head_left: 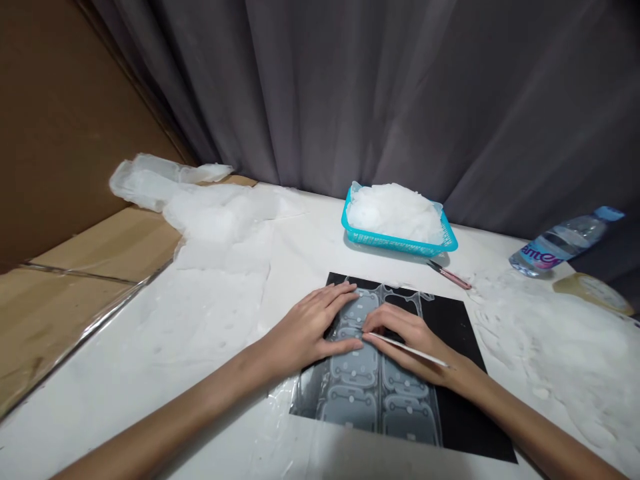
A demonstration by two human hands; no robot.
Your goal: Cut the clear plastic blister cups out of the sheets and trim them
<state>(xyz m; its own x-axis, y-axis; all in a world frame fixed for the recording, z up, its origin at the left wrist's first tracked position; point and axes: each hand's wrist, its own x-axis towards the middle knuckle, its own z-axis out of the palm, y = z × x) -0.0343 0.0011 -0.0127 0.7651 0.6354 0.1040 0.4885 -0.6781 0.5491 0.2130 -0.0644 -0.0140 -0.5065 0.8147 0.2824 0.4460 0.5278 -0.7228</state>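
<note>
On the table lies a black mat (pixel 454 337), with a translucent moulded sheet (pixel 355 365) of rounded rectangular panels on top of it. My left hand (pixel 320 320) rests on the sheet's left side, fingers and thumb spread apart. Pinched in the fingers of my right hand (pixel 410 340) is a slim white stick-like tool (pixel 413 348). Its working tip is hidden at my fingertips, over the middle of the sheet. One panel opening near the sheet's top right shows black through it.
A turquoise basket (pixel 400 244) heaped with white translucent pieces stands at the back. Pink-handled scissors (pixel 453 275) lie beside it. To the right are a tilted water bottle (pixel 560 243), a tape roll (pixel 595 292) and white sheets (pixel 575 360). More sheets (pixel 220 227) and cardboard (pixel 100 250) lie left.
</note>
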